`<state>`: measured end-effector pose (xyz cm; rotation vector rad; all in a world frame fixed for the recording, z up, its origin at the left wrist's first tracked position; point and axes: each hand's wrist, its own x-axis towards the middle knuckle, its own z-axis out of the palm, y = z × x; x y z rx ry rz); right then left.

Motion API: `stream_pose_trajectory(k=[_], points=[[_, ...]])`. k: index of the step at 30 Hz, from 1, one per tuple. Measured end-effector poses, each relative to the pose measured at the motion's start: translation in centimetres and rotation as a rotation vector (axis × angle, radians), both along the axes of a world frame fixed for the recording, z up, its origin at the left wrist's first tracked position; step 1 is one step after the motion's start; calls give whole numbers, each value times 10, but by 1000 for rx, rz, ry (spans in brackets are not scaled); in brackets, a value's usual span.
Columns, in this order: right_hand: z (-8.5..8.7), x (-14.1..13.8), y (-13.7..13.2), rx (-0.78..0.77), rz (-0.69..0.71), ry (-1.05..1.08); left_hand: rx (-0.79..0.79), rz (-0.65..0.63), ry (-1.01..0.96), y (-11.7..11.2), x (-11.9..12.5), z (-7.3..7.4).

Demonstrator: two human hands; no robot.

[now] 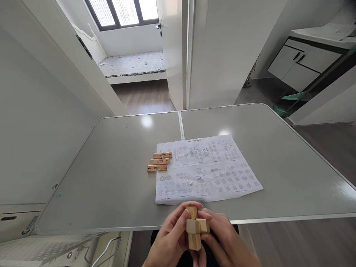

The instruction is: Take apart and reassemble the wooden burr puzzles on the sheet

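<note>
Both my hands hold a partly joined wooden puzzle point(195, 228) of pale interlocked blocks, close to me and just below the table's near edge. My left hand point(169, 237) wraps its fingers round the left side, thumb on top. My right hand point(224, 239) grips the right side, fingers curled against the blocks. Three loose flat wooden pieces point(159, 162) with slots lie in a row on the grey table point(111, 185), left of a printed instruction sheet point(207, 168).
The folding table has a seam down its middle and a metal rim. A white wall and box lie to the left, an open doorway to a bedroom ahead, cabinets point(300, 63) at the far right. Wood floor surrounds the table.
</note>
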<state>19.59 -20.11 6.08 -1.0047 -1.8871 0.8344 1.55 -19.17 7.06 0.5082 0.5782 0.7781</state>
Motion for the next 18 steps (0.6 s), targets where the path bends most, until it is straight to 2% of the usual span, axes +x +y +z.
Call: stream_pose_trajectory(k=[4, 13, 18], points=[[-5, 0, 0, -24, 8, 6, -37, -31, 10, 6, -1, 1], [-13, 0, -3, -48, 7, 56, -1, -29, 60, 9, -1, 12], [-11, -4, -1, -53, -44, 84, -12, -3, 102, 10, 2, 15]])
